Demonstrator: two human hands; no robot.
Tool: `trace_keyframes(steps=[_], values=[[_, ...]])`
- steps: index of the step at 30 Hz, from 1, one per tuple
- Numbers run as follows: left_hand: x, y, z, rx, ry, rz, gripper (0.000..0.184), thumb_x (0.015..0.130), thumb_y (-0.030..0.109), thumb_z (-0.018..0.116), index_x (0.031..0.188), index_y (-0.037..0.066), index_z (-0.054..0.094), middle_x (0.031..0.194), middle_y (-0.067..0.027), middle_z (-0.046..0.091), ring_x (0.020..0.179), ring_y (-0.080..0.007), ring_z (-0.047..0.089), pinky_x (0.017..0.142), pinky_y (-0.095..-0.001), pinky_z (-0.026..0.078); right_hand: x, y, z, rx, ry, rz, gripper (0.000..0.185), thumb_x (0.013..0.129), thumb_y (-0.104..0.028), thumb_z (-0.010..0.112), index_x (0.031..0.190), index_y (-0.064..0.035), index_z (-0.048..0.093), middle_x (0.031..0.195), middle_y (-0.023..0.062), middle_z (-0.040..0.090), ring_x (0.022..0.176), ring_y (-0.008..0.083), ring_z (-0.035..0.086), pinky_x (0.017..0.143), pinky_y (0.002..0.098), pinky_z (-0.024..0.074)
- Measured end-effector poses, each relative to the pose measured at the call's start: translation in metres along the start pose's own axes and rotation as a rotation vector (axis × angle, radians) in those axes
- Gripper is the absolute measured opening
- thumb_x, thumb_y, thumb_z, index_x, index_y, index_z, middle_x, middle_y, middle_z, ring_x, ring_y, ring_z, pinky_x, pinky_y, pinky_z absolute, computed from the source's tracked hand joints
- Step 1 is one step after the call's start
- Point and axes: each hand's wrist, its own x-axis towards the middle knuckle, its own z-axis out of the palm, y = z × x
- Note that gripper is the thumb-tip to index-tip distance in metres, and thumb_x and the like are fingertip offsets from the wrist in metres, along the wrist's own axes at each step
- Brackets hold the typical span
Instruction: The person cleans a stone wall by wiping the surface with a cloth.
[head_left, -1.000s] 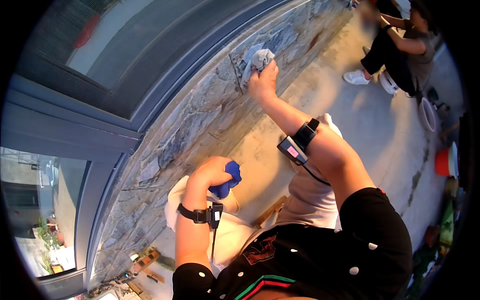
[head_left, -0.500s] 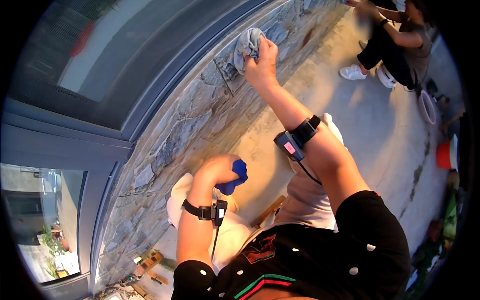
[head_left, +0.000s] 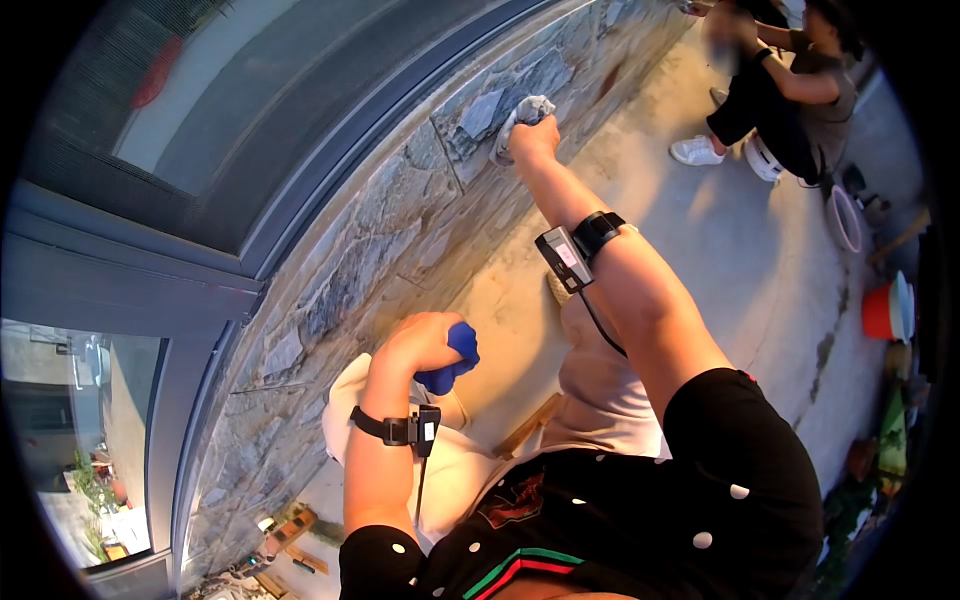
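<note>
My right hand (head_left: 535,138), fingers closed, presses a crumpled grey cloth (head_left: 507,142) to the stone-faced wall (head_left: 370,235) below the window frame. Nearer my body, above my bent left knee, my left hand (head_left: 428,340) is closed around a bunched blue cloth (head_left: 452,362). Most of the left fingers are hidden behind the hand and the cloth. Each forearm wears a black strap with a small box and a cable.
A dark metal window frame (head_left: 130,270) runs along the wall's top at left. Ahead to the right another person (head_left: 800,100) sits low. A pink-rimmed basin (head_left: 845,218) and a red bucket (head_left: 882,312) stand at right. Wooden pieces (head_left: 290,530) lie at lower left.
My right hand has moved the grey cloth lower on the wall, a little closer to me. The blue cloth stays in my left hand; the view has shifted slightly.
</note>
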Motion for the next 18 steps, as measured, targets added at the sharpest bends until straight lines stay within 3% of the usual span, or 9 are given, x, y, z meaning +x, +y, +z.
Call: trace_keyframes(steps=[5, 9, 11, 13, 15, 18], values=[[0.004, -0.003, 0.001, -0.032, 0.0, -0.008, 0.032, 0.07, 0.031, 0.075, 0.095, 0.011, 0.072, 0.089, -0.0161, 0.073, 0.084, -0.0338, 0.071, 0.074, -0.0428, 0.056, -0.059, 0.031, 0.008, -0.082, -0.202, 0.032, 0.042, 0.086, -0.008, 0.063, 0.125, 0.0021, 0.052, 0.128, 0.0272, 0.058, 0.119, 0.0429, 0.06, 0.1, 0.0445, 0.0502], [0.009, 0.001, 0.004, -0.013, -0.026, -0.002, 0.032, 0.07, 0.031, 0.075, 0.094, 0.01, 0.072, 0.087, -0.0166, 0.073, 0.082, -0.034, 0.071, 0.073, -0.0426, 0.055, -0.089, 0.043, 0.004, -0.126, -0.278, -0.109, 0.044, 0.087, -0.015, 0.071, 0.124, 0.0008, 0.054, 0.12, 0.0207, 0.066, 0.11, 0.0343, 0.065, 0.091, 0.0403, 0.0524], [0.011, 0.002, 0.01, -0.01, -0.018, 0.014, 0.033, 0.071, 0.032, 0.076, 0.095, 0.011, 0.073, 0.087, -0.014, 0.074, 0.08, -0.0291, 0.072, 0.072, -0.0399, 0.056, -0.084, 0.031, -0.004, 0.09, -0.362, -0.051, 0.041, 0.086, -0.013, 0.072, 0.122, -0.0006, 0.058, 0.116, 0.0162, 0.068, 0.106, 0.0277, 0.066, 0.09, 0.038, 0.0524], [0.012, 0.004, 0.012, -0.012, -0.006, 0.033, 0.033, 0.071, 0.032, 0.078, 0.096, 0.011, 0.073, 0.086, -0.0114, 0.075, 0.077, -0.0242, 0.072, 0.07, -0.0372, 0.056, -0.062, 0.02, -0.006, 0.093, -0.263, -0.203, 0.038, 0.085, -0.008, 0.072, 0.12, -0.0032, 0.062, 0.111, 0.0121, 0.07, 0.101, 0.0215, 0.066, 0.086, 0.0349, 0.0527], [0.011, 0.006, 0.01, -0.051, -0.017, 0.074, 0.032, 0.072, 0.032, 0.078, 0.096, 0.012, 0.073, 0.087, -0.0117, 0.074, 0.078, -0.0261, 0.072, 0.071, -0.0379, 0.056, -0.03, 0.002, -0.007, 0.167, -0.113, -0.379, 0.034, 0.084, -0.007, 0.073, 0.116, -0.0031, 0.065, 0.107, 0.0106, 0.072, 0.098, 0.0193, 0.067, 0.084, 0.0338, 0.0527], [0.012, 0.005, 0.008, -0.021, 0.01, 0.058, 0.031, 0.072, 0.032, 0.078, 0.095, 0.012, 0.073, 0.086, -0.012, 0.074, 0.08, -0.0293, 0.072, 0.071, -0.0394, 0.056, 0.002, -0.02, -0.012, 0.188, -0.003, -0.425, 0.031, 0.083, -0.008, 0.074, 0.113, -0.0029, 0.067, 0.105, 0.0107, 0.073, 0.096, 0.0199, 0.069, 0.085, 0.0338, 0.0527]])
